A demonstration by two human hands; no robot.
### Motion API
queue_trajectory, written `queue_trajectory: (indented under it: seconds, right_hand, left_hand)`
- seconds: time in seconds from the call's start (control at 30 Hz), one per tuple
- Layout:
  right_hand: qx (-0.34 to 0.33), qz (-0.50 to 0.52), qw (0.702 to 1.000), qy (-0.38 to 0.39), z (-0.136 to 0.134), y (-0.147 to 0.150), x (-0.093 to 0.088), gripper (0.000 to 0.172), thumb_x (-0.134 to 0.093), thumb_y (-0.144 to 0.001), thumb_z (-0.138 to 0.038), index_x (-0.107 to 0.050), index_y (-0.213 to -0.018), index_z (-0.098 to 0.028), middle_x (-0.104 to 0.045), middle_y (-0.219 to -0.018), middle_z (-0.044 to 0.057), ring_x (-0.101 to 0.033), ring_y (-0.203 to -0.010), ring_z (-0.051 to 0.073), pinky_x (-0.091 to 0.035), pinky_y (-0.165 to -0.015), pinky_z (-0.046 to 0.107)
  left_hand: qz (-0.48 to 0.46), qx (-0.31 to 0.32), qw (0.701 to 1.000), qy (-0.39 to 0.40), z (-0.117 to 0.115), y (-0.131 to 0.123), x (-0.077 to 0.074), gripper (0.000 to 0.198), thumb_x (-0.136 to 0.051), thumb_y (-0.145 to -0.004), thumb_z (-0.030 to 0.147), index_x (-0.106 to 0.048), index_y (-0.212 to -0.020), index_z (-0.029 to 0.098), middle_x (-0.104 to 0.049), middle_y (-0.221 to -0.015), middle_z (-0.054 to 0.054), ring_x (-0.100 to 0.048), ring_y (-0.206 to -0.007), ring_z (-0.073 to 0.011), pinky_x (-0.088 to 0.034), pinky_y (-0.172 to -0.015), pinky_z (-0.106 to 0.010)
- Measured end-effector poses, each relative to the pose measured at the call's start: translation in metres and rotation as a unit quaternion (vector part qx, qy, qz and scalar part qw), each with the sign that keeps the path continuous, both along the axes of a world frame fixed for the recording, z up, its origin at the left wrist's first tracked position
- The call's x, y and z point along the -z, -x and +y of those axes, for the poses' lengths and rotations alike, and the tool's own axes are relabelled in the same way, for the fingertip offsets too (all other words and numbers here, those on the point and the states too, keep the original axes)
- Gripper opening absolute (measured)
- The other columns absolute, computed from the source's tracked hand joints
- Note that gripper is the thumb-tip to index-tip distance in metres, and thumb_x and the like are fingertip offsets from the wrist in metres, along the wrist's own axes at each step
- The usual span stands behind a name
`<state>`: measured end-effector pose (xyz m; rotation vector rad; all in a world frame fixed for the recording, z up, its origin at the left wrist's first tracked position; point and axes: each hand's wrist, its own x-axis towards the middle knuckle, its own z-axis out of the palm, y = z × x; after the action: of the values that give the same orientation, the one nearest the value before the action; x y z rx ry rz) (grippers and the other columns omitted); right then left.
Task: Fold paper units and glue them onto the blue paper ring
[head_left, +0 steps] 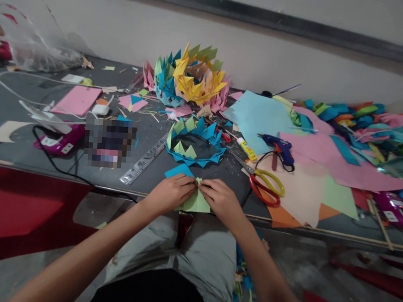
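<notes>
Both hands meet at the table's front edge over a light green paper point(198, 202). The fingers of my left hand point(178, 191) are closed on its upper left part. My right hand point(220, 198) pinches the same paper near its top, close to the left fingertips. A blue paper piece point(179, 170) lies just beyond my left hand. Behind it rests a ring of folded blue and green points point(197, 144), touched by neither hand. Farther back stand yellow, blue and pink folded-paper rings point(199, 84).
Left of the ring are a clear ruler point(141, 163) and a purple power strip point(62, 141). To the right lie scissors point(266, 185), a glue stick point(246, 149), a blue glue gun point(280, 149) and large coloured sheets point(339, 160). A wall runs behind the table point(113, 181).
</notes>
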<state>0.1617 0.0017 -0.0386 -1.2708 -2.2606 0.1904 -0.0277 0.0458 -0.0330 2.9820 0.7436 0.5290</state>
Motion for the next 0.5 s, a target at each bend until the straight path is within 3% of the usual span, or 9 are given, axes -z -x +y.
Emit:
queue_trajectory:
  seconds: [0.33, 0.5]
  right_hand:
    - [-0.009, -0.001, 1.0, -0.005, 0.0017, 0.0004, 0.0018, 0.025, -0.042, -0.089, -0.019, -0.066, -0.095, -0.016, -0.065, -0.1, 0.007, -0.055, -0.09, 0.017, -0.046, -0.081, 0.03]
    - [0.033, -0.053, 0.998, 0.014, -0.0065, 0.0035, -0.0055, 0.023, -0.046, -0.087, -0.022, -0.066, -0.098, -0.018, -0.067, -0.102, 0.005, -0.056, -0.088, 0.019, -0.044, -0.075, 0.033]
  left_hand:
    - [-0.004, -0.008, 1.0, 0.029, 0.0002, -0.0018, 0.0009, 0.022, -0.04, -0.089, 0.021, -0.06, -0.092, 0.013, -0.061, -0.105, -0.006, -0.056, -0.093, -0.0157, -0.046, -0.083, -0.029]
    - [0.036, -0.032, 0.998, 0.046, -0.0024, -0.0022, -0.0069, 0.024, -0.041, -0.089, 0.025, -0.057, -0.104, 0.015, -0.062, -0.109, -0.007, -0.055, -0.102, -0.0182, -0.044, -0.08, -0.03]
